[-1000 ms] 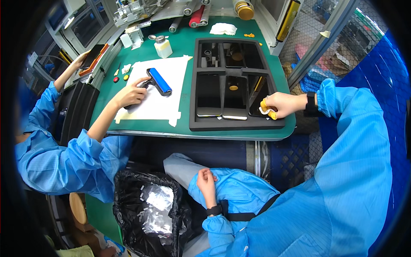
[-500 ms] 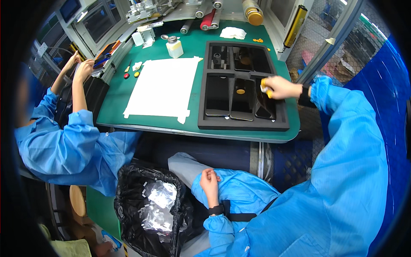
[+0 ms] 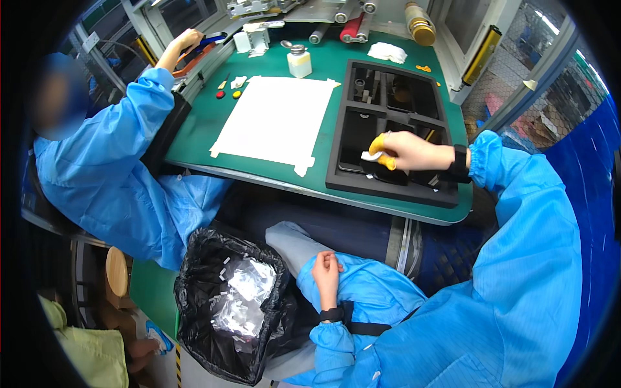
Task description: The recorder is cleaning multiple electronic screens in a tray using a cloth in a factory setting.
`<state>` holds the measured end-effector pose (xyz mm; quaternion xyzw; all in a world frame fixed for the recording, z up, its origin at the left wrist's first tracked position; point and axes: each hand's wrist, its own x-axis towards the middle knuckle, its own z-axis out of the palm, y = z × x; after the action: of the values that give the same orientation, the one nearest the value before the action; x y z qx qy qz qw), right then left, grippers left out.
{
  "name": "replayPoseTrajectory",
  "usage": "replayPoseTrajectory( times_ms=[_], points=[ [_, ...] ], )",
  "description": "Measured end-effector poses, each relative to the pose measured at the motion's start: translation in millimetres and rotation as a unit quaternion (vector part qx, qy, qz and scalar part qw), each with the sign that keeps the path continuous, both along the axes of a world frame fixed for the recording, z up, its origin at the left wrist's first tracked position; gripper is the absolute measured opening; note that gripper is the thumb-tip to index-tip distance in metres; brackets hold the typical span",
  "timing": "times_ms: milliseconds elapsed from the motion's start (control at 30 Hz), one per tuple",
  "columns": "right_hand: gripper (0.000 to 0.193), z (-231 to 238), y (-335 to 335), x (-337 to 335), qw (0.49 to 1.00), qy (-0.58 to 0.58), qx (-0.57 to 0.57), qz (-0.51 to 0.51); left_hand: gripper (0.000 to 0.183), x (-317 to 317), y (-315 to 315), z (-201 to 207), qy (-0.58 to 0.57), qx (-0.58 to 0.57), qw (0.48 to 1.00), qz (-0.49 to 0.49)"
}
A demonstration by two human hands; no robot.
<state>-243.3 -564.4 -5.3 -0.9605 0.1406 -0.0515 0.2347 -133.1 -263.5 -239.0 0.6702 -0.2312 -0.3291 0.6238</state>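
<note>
Over the front part of a black foam tray [image 3: 336, 169], my right hand [image 3: 414, 152] pinches a small white wipe [image 3: 371, 156] between finger and thumb, which wear yellow finger cots. Under and beside this hand lie glossy dark phone-sized panels [image 3: 358, 132] in the tray's front compartment; the hand partly hides them. I cannot tell whether the wipe touches the glass. Behind a divider, the tray holds a larger dark panel [image 3: 417, 97] and another glossy piece [image 3: 367, 85]. My left hand [image 3: 326, 270] rests on my lap, its fingers curled in with nothing visible in them.
A white sheet [image 3: 275, 119] is taped to the green table [image 3: 194, 145]. Behind it stands a bottle [image 3: 299, 63]; a white cloth [image 3: 387, 53] and rollers [image 3: 351, 29] lie farther back. At left sits a co-worker [image 3: 110, 142]. A black bag [image 3: 187, 304] with clear scraps stands below.
My right hand has moved left across the tray with the wipe, from the right panel toward the left one. My left hand stays on my lap. The co-worker's arm reaches farther forward.
</note>
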Motion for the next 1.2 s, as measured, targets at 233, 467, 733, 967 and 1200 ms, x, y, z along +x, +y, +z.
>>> replayPoseTrajectory(
  times_ms=[233, 467, 733, 967, 1200],
  points=[
    [0.015, -33.1, -32.0, 35.7, 0.995, -0.016, -0.096, 0.037, 0.009, -1.3, 0.4, 3.7, 0.016, 0.008, 1.000, 0.004],
    [0.014, -27.5, -8.7, 43.2, 0.982, -0.061, -0.091, 0.151, 0.008, 1.1, 1.2, 5.0, 0.017, 0.015, 1.000, -0.005],
    [0.019, -48.5, -101.0, 51.7, 0.981, -0.096, -0.171, -0.011, 0.007, -1.2, -0.6, -0.7, 0.026, -0.006, 1.000, 0.004],
    [0.015, -27.0, 2.4, 41.3, 0.980, -0.036, -0.041, 0.192, 0.008, 0.9, 0.2, -0.5, 0.033, 0.012, 0.999, 0.002],
    [0.019, -32.3, -95.2, 38.2, 0.989, -0.126, -0.078, -0.002, 0.008, 0.6, 3.7, -1.0, 0.016, -0.001, 1.000, -0.001]
  ],
)
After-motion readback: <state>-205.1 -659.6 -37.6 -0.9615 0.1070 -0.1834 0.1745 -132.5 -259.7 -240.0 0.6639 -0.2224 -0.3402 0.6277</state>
